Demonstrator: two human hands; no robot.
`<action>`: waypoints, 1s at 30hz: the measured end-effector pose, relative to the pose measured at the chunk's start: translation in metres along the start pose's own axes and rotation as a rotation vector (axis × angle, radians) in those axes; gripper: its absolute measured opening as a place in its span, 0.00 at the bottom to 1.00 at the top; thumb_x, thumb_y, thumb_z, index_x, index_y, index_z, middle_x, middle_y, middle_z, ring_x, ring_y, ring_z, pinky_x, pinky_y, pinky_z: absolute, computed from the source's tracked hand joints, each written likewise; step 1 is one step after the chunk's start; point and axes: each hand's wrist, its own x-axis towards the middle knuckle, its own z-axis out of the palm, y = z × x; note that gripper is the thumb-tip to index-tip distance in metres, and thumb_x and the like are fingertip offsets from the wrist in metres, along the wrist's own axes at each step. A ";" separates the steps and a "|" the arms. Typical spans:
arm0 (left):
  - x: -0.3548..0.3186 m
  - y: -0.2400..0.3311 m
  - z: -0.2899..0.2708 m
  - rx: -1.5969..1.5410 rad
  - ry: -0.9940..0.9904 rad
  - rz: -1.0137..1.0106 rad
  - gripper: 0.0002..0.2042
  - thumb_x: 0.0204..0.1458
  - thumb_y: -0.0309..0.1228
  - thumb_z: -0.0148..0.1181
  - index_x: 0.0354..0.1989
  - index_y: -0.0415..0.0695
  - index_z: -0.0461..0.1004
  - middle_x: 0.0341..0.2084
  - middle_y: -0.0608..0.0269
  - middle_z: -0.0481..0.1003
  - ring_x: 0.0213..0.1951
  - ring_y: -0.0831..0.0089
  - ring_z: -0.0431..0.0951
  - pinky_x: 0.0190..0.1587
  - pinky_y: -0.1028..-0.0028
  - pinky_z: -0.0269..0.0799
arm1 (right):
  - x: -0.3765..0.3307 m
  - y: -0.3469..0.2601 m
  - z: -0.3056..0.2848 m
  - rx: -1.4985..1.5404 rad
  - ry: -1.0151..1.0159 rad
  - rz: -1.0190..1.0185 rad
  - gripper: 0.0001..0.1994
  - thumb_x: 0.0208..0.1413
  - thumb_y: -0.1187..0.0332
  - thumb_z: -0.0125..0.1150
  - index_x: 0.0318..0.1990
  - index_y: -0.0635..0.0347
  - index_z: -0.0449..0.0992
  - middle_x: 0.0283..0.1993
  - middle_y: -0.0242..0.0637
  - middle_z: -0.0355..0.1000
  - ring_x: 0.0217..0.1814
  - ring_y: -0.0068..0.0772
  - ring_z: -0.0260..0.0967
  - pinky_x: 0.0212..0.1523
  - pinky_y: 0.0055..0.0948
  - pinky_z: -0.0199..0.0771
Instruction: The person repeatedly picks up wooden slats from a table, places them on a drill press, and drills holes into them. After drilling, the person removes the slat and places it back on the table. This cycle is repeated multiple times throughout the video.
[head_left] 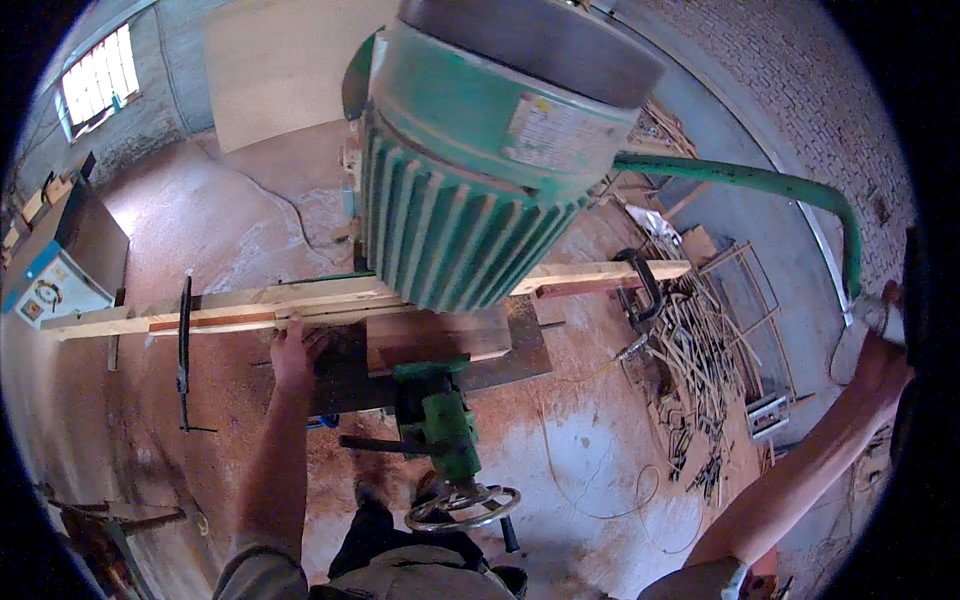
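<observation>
A large green finned motor (470, 190) hangs in front of me over a long wooden beam (220, 300) set crosswise. My left hand (295, 355) is closed at the near side of a pale wooden strip (335, 313) lying along that beam; the motor hides the strip's far end. A curved green lever (760, 178) runs out to the right from the machine. At its lower end my right hand (882, 325) is closed around it, partly lost in the dark rim. Below the motor lies a wooden block (440, 343), with a green vise (440, 420) on its near side.
Black clamps grip the beam at left (184, 340) and right (648, 285). A metal handwheel (463, 508) stands close to my body. Rods and clamps lie in a heap (695, 370) on the right. A grey cabinet (65, 265) stands far left. A cable (550, 460) trails over the floor.
</observation>
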 end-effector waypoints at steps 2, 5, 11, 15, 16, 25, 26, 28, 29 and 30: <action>0.001 -0.001 -0.001 0.024 0.016 -0.013 0.23 0.56 0.41 0.59 0.52 0.38 0.64 0.38 0.57 0.73 0.36 0.64 0.78 0.36 0.69 0.78 | -0.032 -0.005 -0.007 0.039 0.063 0.004 0.19 0.51 0.57 0.65 0.40 0.64 0.73 0.36 0.40 0.72 0.39 0.42 0.67 0.49 0.47 0.69; 0.001 -0.002 -0.004 0.046 0.016 -0.030 0.24 0.56 0.42 0.60 0.53 0.38 0.64 0.39 0.56 0.73 0.37 0.63 0.78 0.38 0.68 0.79 | -0.071 -0.009 -0.004 0.119 0.088 0.026 0.20 0.50 0.62 0.66 0.46 0.68 0.72 0.41 0.43 0.72 0.45 0.44 0.66 0.56 0.48 0.66; 0.002 -0.001 -0.005 0.012 -0.007 -0.048 0.24 0.55 0.43 0.60 0.53 0.38 0.64 0.38 0.55 0.74 0.37 0.63 0.79 0.41 0.67 0.78 | -0.129 -0.002 0.023 0.098 0.372 -0.061 0.16 0.52 0.59 0.65 0.29 0.58 0.63 0.28 0.32 0.55 0.35 0.33 0.55 0.49 0.43 0.62; 0.002 -0.001 -0.005 0.002 -0.029 -0.047 0.23 0.56 0.43 0.60 0.52 0.38 0.65 0.36 0.56 0.75 0.37 0.64 0.79 0.40 0.67 0.78 | -0.162 0.002 0.032 0.240 0.230 0.018 0.19 0.51 0.58 0.65 0.25 0.53 0.59 0.28 0.29 0.51 0.34 0.33 0.51 0.47 0.42 0.58; 0.002 -0.001 -0.005 0.000 -0.034 -0.050 0.23 0.56 0.43 0.60 0.51 0.38 0.65 0.35 0.57 0.75 0.37 0.64 0.79 0.40 0.68 0.78 | -0.173 0.002 0.033 0.256 0.256 0.015 0.18 0.50 0.59 0.66 0.26 0.53 0.60 0.27 0.29 0.50 0.34 0.33 0.51 0.47 0.42 0.57; 0.009 -0.007 -0.009 0.033 -0.015 -0.063 0.23 0.56 0.43 0.59 0.51 0.38 0.64 0.36 0.56 0.74 0.37 0.64 0.79 0.39 0.68 0.79 | -0.267 0.019 0.017 0.294 0.293 0.048 0.18 0.52 0.51 0.64 0.35 0.56 0.69 0.28 0.30 0.56 0.38 0.35 0.58 0.58 0.48 0.59; 0.009 -0.007 -0.009 0.032 -0.027 -0.048 0.23 0.56 0.43 0.59 0.51 0.38 0.64 0.36 0.57 0.74 0.38 0.64 0.79 0.39 0.68 0.78 | -0.280 0.019 0.016 0.244 0.306 0.065 0.19 0.54 0.50 0.62 0.39 0.57 0.70 0.32 0.33 0.62 0.46 0.40 0.63 0.63 0.52 0.56; 0.009 -0.007 -0.009 0.038 -0.017 -0.061 0.23 0.57 0.44 0.59 0.51 0.39 0.64 0.35 0.57 0.74 0.38 0.64 0.79 0.40 0.68 0.78 | -0.303 0.023 0.010 0.163 0.509 0.065 0.20 0.55 0.50 0.60 0.43 0.58 0.68 0.36 0.35 0.65 0.49 0.43 0.64 0.64 0.53 0.55; 0.009 -0.006 -0.009 0.035 -0.043 -0.043 0.23 0.57 0.44 0.59 0.51 0.39 0.64 0.36 0.58 0.73 0.38 0.64 0.79 0.40 0.68 0.78 | -0.317 0.025 0.007 0.130 0.592 0.061 0.20 0.56 0.50 0.59 0.44 0.58 0.68 0.38 0.35 0.67 0.50 0.44 0.64 0.64 0.54 0.55; 0.008 -0.006 -0.009 0.034 -0.050 -0.041 0.23 0.57 0.44 0.59 0.51 0.39 0.64 0.36 0.58 0.73 0.38 0.64 0.79 0.40 0.67 0.78 | -0.324 0.027 0.000 0.235 0.301 0.086 0.22 0.56 0.50 0.58 0.48 0.57 0.68 0.46 0.40 0.69 0.57 0.49 0.63 0.65 0.54 0.53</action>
